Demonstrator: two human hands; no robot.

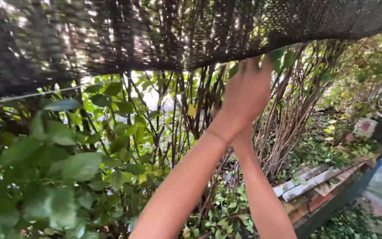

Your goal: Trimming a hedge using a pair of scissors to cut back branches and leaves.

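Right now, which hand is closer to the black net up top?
Hard to tell: the left hand reaches up to the edge of the black net, and the right hand sits hidden behind it.

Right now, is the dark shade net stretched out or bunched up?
Spread out: the shade net hangs as a sheet across the top of the view, above the bushes. Both hands reach its lower edge.

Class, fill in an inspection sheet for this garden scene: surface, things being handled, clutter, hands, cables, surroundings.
Surface: brick edging along a bed, planks lying on it.
Things handled: dark shade net overhead; both hands reach its lower edge.
Clutter: fallen leaves on the soil.
Hands: left hand raised, blurred; right hand mostly hidden behind it; grip unclear.
Cables: thin wire under the net.
Surroundings: leafy shrub, bare stems.
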